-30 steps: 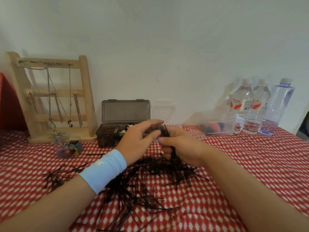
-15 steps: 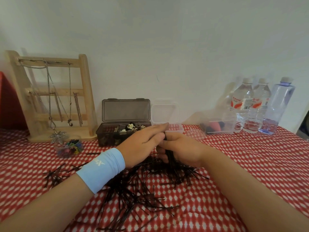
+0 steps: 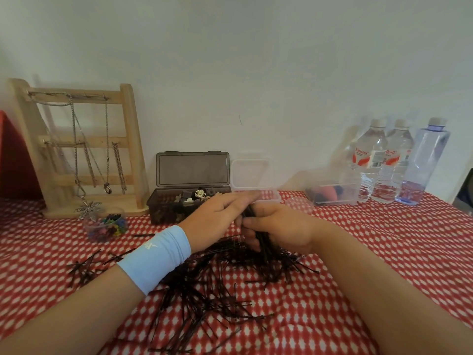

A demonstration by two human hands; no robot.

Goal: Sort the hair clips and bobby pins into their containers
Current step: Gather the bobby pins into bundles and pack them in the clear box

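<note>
Right hand clutching bobby pin bundle, left hand now flattened onto its tips, squaring them for boxing.

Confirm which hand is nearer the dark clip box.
Left. Left hand just in front of the dark clip box; right hand farther right, gripping a bobby pin bundle.

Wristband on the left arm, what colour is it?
The wristband is light blue with a small white logo; the head view shows it.
</note>
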